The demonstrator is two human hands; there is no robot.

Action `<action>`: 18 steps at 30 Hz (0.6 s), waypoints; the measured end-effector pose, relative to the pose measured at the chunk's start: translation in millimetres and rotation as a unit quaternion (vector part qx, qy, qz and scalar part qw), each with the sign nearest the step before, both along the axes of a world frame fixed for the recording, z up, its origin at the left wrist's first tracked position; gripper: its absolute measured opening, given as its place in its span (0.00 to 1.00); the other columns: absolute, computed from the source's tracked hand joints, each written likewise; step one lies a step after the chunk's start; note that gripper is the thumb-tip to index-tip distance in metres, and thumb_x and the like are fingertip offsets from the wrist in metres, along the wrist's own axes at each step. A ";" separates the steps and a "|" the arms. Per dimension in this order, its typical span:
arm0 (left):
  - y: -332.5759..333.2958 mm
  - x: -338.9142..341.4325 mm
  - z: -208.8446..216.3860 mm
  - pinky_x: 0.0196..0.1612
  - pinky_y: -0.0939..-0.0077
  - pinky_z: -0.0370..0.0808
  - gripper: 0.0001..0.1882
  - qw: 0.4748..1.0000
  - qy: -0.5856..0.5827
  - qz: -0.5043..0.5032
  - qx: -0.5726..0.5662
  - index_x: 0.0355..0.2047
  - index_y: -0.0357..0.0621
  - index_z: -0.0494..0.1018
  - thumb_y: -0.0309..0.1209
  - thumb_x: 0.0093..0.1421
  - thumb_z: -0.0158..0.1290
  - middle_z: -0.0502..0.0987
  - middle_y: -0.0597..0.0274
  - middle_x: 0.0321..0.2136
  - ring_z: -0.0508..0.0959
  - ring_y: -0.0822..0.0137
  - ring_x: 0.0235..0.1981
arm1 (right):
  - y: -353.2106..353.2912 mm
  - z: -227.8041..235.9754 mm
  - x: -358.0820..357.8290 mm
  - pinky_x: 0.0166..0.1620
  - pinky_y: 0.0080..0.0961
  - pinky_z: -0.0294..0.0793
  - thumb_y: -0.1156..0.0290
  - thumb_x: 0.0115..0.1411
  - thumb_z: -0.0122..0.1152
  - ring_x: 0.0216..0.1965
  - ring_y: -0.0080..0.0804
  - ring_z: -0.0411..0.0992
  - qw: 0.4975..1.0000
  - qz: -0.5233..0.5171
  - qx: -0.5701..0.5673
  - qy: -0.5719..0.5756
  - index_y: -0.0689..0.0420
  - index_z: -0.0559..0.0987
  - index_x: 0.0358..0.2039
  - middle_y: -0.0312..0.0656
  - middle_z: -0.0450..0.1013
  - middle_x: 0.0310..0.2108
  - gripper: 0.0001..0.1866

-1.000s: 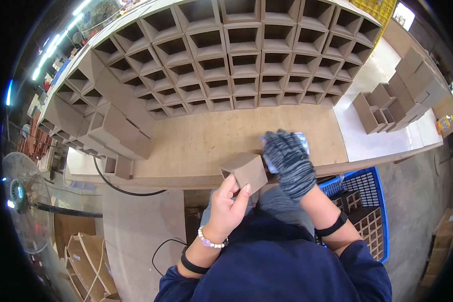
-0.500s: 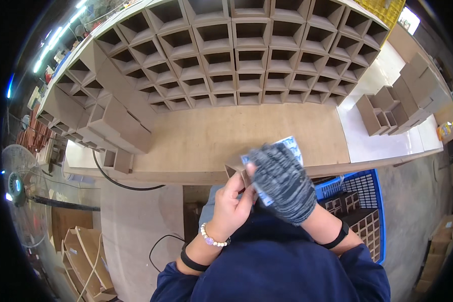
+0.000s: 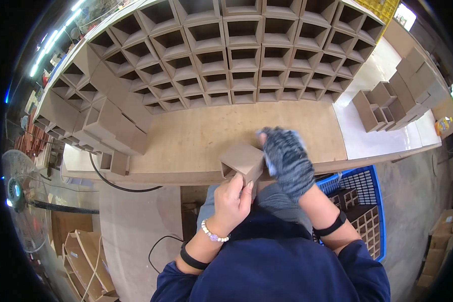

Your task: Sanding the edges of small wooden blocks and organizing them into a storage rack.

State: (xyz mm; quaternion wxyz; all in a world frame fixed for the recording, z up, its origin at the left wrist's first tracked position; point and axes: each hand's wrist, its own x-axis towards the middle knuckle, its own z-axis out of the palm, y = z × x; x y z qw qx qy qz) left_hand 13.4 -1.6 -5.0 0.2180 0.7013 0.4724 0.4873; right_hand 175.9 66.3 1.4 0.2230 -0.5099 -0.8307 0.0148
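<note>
Left hand (image 3: pixel 234 199) bare, fingers clamped on near end of small brown cardboard box (image 3: pixel 242 162) at front edge of plywood bench (image 3: pixel 196 138), gloved right hand (image 3: pixel 286 161) fingers curled against its right side; best to brace box firmly while pressing panels square.

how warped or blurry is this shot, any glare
Head view: strong fisheye, so the long wooden workbench edge bows and corners go black; the grey-gloved right hand is slightly motion-blurred; bright ceiling strip lights blow out at upper left.
</note>
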 end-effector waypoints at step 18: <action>-3.4 9.8 -5.2 0.30 0.62 0.72 0.07 0.993 0.091 0.001 0.079 0.32 0.35 0.70 0.19 0.51 0.52 0.72 0.53 0.18 0.74 0.50 0.21 | -27.9 34.6 13.7 0.60 0.44 0.57 0.71 0.54 0.49 0.54 0.46 0.65 0.994 0.103 0.030 0.005 0.57 0.69 0.54 0.49 0.68 0.51 0.24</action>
